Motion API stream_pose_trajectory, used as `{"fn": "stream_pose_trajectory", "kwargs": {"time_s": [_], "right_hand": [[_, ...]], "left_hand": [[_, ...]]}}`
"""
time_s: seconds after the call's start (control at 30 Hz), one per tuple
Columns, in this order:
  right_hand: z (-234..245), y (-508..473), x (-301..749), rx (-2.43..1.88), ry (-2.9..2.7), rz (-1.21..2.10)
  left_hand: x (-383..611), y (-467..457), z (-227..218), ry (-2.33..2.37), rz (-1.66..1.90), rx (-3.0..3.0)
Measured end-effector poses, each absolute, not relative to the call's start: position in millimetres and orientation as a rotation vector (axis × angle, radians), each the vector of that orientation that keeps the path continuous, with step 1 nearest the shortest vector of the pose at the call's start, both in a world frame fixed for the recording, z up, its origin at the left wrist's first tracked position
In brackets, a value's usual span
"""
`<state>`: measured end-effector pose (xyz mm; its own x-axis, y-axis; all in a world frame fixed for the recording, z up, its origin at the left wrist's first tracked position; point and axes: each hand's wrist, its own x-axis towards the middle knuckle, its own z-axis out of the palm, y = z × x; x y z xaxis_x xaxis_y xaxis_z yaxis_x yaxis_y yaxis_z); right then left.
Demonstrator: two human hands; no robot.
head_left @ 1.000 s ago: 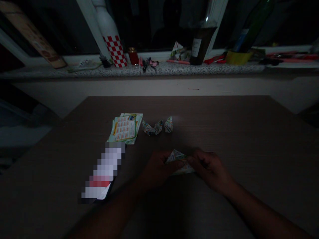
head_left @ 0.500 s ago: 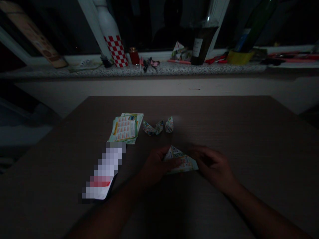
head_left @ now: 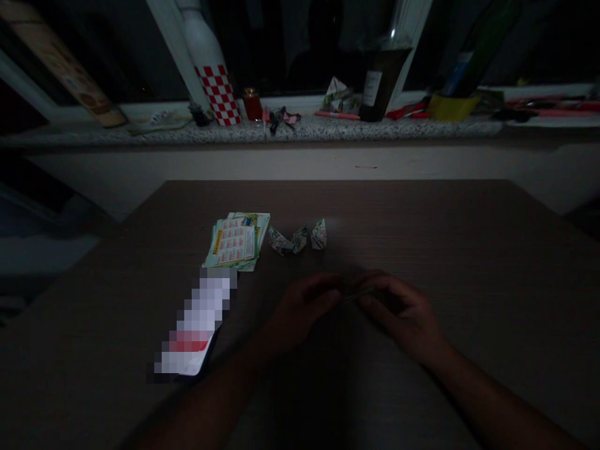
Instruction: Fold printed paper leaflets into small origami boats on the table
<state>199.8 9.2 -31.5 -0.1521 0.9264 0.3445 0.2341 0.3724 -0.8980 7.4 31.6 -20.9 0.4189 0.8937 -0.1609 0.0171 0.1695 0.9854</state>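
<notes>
1. Left hand [head_left: 304,312] and right hand [head_left: 407,312] both seem to be pinching a thin piece of paper [head_left: 359,294], mid-table [head_left: 445,225], well in from the far edge.
2. Looks like fold-working to me; next move wants light, even fingertips at both ends.
3. Paper's edge-on, so can't tell its shape.
4. Toward the far-left corner: flat printed sheets [head_left: 234,240]. Just beside them, pointy, faceted paper pieces [head_left: 319,235].

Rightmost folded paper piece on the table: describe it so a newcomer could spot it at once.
On the brown table, find the stack of flat printed sheets. Just right of it is a short row of folded papers. The rightmost piece ends that row, pointed on top, farthest from the stack.
</notes>
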Motion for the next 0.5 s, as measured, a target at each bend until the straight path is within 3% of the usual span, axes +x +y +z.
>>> {"fn": "stream_pose_trajectory", "kwargs": {"time_s": [0.5], "right_hand": [[-33.9, 14.7, 198.7, -1.049, -1.789, 0.965]], "left_hand": [[1.9, 24.4, -21.6, 0.941, 0.662, 2.092]]}}
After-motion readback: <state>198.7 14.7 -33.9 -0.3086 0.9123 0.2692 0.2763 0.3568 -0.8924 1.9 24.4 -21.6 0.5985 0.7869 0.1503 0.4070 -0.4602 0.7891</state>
